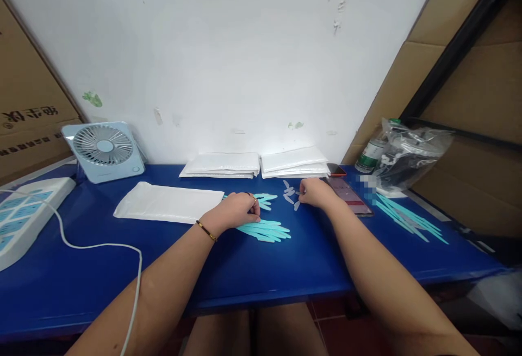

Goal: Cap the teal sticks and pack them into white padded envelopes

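Power strip (24,212) is sitting at the far left edge of the blue table (261,274), its white cable (101,247) trailing toward the person. Small desk fan (104,151) is standing against the wall, facing the seat, probably there for airflow on the worker.

White padded mailer (169,204) is lying flat just left of the left hand, long axis running left-right, likely staged within reach. Two more stacks of white mailers (255,164) are sitting at the wall, side by side.

Left hand (236,210) is resting palm-down on the pile of teal strips (265,230), fingers curled together and pressing the pile, apparently pinning it so it stays put. The strips are sitting centre-table, fanned slightly, long axes running roughly left-right, free ends pointing right. A few more teal ends are showing just beyond the knuckles.

Right hand (316,192) is sitting just right of a loose scatter of small pale pieces (290,194), fingertips closing together at one of them; whether it is actually pinched, cannot tell. Those pieces are lying at mixed angles.

Phone (350,195) is lying flat beside the right wrist. A second batch of teal strips (408,217) is lying further right, pointing down-right, well apart from the hands. Clear bag (411,152) and bottle (370,155) are sitting behind it.
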`<state>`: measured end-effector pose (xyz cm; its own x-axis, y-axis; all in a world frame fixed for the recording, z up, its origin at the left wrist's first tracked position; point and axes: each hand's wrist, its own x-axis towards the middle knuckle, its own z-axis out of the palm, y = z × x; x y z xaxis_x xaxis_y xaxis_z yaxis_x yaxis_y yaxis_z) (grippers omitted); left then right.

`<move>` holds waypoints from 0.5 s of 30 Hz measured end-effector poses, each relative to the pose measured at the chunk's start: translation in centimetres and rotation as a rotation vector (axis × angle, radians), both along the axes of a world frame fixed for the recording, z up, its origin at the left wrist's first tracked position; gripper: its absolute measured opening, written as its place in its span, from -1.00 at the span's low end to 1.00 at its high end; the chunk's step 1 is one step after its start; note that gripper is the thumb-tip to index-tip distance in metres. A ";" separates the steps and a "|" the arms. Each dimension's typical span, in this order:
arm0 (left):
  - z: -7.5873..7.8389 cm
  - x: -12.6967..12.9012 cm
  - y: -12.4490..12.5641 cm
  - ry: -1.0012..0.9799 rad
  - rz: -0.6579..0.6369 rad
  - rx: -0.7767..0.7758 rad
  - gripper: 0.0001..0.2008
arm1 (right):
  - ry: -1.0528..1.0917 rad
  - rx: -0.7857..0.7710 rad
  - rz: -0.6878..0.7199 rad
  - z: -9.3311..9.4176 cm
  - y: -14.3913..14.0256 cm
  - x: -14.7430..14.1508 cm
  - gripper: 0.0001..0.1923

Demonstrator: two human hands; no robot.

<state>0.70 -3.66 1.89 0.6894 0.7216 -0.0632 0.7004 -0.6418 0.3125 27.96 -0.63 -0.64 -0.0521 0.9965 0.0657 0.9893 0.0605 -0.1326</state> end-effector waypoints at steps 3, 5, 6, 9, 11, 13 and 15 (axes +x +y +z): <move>-0.1 -0.1 0.0 -0.004 -0.020 -0.013 -0.87 | 0.084 -0.015 0.038 -0.2 0.0 0.4 -0.86; -0.1 -0.2 0.0 -0.037 -0.001 -0.005 -0.87 | 0.172 -0.019 0.047 0.2 -0.2 0.7 -0.89; 0.0 -0.2 0.1 -0.068 0.022 0.001 -0.86 | 0.241 -0.020 0.059 0.6 -0.5 0.8 -0.91; 0.1 -0.3 0.4 -0.194 0.110 0.011 -0.84 | 0.572 -0.033 0.197 2.0 -1.5 0.4 -0.86; 0.1 -0.4 0.7 -0.261 0.157 0.029 -0.84 | 0.776 -0.051 0.324 2.8 -2.2 -0.4 -0.77; -0.1 -0.5 1.0 -0.293 0.181 0.047 -0.84 | 0.891 -0.075 0.406 3.2 -2.7 -1.4 -0.71; -0.3 -0.6 1.2 -0.310 0.181 0.054 -0.85 | 0.947 -0.115 0.434 3.1 -2.8 -2.2 -0.69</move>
<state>0.11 -2.48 1.59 0.5303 0.8306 0.1702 0.6817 -0.5370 0.4969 25.79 -3.47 2.43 -0.3834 0.9073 0.1725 0.3743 0.3234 -0.8691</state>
